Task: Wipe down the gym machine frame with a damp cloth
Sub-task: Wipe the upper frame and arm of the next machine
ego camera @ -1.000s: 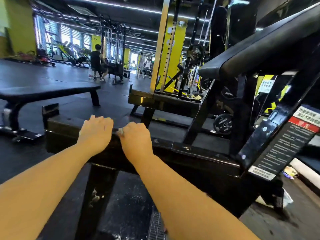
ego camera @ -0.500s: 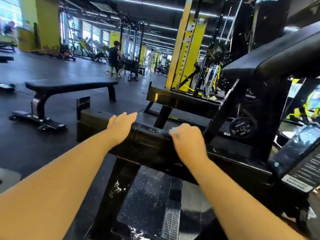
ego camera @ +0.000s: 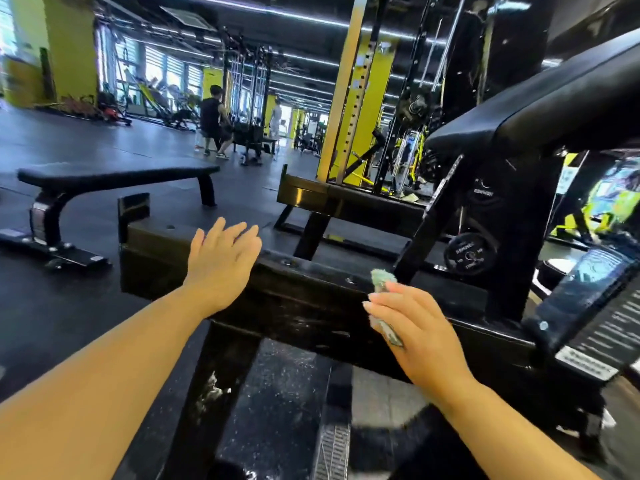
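At 1 frame (ego camera: 311, 296): left hand (ego camera: 221, 261) spread, right hand (ego camera: 419, 334) holding 1 cloth (ego camera: 382, 278).

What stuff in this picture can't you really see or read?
- Head view: most of the cloth is tucked under the right hand; only its ends poke out.
- The label on the machine is blurred and cut by the right edge, so its words are unreadable.
- Whether the left hand touches the frame beam or floats above it cannot be told.
- The weight plate lettering is too small.
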`<state>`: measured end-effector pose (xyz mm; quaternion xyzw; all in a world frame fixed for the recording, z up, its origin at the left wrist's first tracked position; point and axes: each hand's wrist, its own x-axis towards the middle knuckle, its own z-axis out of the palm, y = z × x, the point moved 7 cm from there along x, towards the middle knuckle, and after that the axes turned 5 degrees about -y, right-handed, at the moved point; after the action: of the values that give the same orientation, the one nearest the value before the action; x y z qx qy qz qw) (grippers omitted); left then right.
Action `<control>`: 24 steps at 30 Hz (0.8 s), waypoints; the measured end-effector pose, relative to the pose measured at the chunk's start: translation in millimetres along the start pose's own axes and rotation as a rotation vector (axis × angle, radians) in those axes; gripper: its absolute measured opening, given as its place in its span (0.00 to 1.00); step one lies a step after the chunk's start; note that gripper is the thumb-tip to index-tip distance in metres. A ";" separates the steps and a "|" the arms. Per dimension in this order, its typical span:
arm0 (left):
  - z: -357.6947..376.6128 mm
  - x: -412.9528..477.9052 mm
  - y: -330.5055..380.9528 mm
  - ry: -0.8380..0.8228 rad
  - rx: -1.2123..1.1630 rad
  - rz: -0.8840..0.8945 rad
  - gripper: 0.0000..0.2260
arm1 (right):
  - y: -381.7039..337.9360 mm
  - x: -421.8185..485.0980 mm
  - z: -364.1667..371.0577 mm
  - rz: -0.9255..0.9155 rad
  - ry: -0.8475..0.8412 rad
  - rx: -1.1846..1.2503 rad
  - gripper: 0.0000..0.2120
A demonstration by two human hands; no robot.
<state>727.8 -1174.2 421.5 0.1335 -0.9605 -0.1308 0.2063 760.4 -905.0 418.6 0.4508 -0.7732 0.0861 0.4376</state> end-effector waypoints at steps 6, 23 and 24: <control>40.1 -51.8 56.7 0.318 -0.060 0.266 0.28 | 28.5 -70.9 -8.1 0.206 0.025 -0.174 0.23; 66.8 -76.4 3.2 0.337 -0.274 0.398 0.25 | -33.1 -42.9 88.3 -0.041 -0.117 -0.556 0.34; 67.4 -76.6 0.6 0.318 -0.264 0.402 0.26 | -13.1 -67.5 71.3 0.016 -0.105 -0.588 0.36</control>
<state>766.0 -1136.6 334.7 -0.0685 -0.8980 -0.1886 0.3917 742.1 -908.2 321.3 0.3026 -0.7900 -0.1617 0.5080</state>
